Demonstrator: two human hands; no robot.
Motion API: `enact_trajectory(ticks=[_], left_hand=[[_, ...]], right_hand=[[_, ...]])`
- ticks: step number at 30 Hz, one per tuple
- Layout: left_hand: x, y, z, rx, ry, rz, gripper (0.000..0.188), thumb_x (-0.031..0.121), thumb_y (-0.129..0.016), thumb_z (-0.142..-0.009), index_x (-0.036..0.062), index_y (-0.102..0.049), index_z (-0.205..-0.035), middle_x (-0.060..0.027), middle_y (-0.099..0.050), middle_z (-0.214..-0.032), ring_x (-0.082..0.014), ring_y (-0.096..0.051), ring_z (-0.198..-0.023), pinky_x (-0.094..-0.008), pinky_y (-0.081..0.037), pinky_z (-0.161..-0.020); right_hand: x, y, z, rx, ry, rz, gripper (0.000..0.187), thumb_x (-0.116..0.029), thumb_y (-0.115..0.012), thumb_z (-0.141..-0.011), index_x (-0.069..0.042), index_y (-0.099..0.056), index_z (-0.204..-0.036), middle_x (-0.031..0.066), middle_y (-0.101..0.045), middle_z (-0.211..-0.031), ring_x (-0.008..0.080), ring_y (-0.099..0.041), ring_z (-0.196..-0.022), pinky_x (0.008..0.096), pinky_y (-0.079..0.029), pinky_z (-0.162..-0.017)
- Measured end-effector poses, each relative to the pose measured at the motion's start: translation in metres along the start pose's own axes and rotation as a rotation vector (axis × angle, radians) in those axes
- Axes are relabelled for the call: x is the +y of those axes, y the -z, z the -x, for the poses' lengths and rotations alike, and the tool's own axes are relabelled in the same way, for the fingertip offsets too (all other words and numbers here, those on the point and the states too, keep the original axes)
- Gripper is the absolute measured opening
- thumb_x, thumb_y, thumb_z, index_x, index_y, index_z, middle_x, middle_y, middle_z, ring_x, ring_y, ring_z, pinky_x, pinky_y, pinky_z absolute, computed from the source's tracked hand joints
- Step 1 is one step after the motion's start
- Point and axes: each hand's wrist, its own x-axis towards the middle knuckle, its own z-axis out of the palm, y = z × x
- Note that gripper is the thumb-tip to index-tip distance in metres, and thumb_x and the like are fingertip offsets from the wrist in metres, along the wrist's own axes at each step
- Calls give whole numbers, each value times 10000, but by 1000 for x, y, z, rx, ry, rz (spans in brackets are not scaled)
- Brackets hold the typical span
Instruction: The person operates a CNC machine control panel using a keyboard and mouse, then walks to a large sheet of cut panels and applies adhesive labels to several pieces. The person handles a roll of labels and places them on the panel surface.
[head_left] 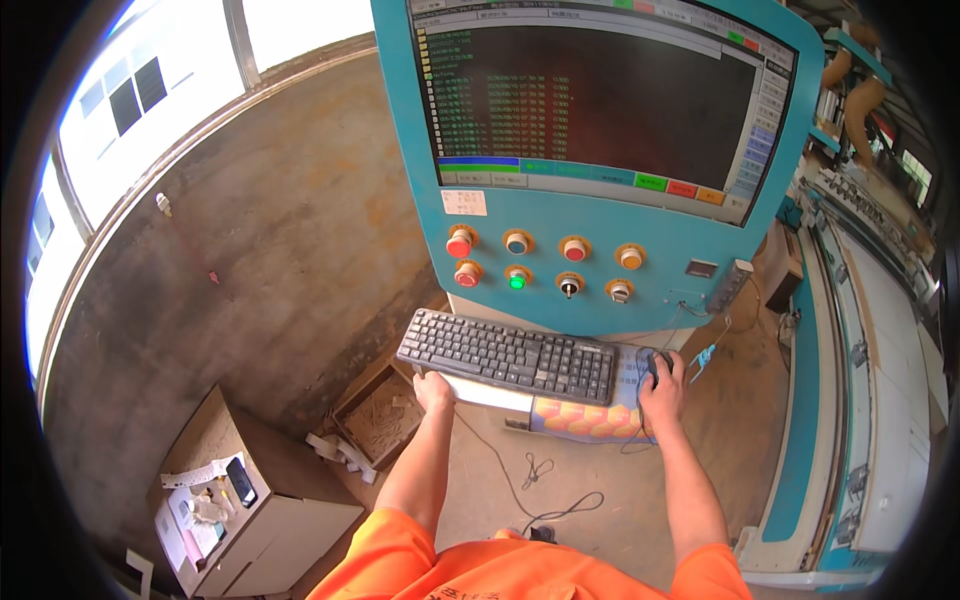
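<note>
The person's right hand (664, 397) is gripping a mouse (660, 366), three o'clock of the keyboard (505, 355); the left hand (434, 391) is touching the shelf (490, 392), grip unclear; the console (575, 213) is standing at twelve.

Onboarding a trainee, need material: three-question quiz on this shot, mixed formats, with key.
1. Open question: what is the right hand on?
2. True or false: the green button sits in the lower row of controls on the teal panel.
3. Fill in, left or right: the left hand is near the ___ end of the keyboard.

Key:
1. A dark computer mouse.
2. True.
3. Left.
</note>
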Motion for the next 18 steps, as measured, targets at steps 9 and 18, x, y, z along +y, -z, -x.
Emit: enact_trajectory(ticks=[9,18], left_hand=[[-6,0,-6,-29,12,39,643,203,-450,-867,-49,-418,-1458,-280,-513,-1422,-385,-534,-1289,-400,-413,-1091],[-7,-1,-6,24,-36,21,632,194,-448,-860,-70,-438,-1434,-292,-534,-1393,-390,-550,-1270,-404,-420,-1085]], right_hand=[[-1,0,-1,18,-23,-56,494,-125,-664,-802,-101,-606,-1292,173,-468,-1410,394,-491,-1268,452,-464,-1013],[-3,1,-1,12,-39,-68,485,-121,-663,-805,-88,-607,-1286,183,-462,-1415,397,-492,-1270,451,-462,-1019]])
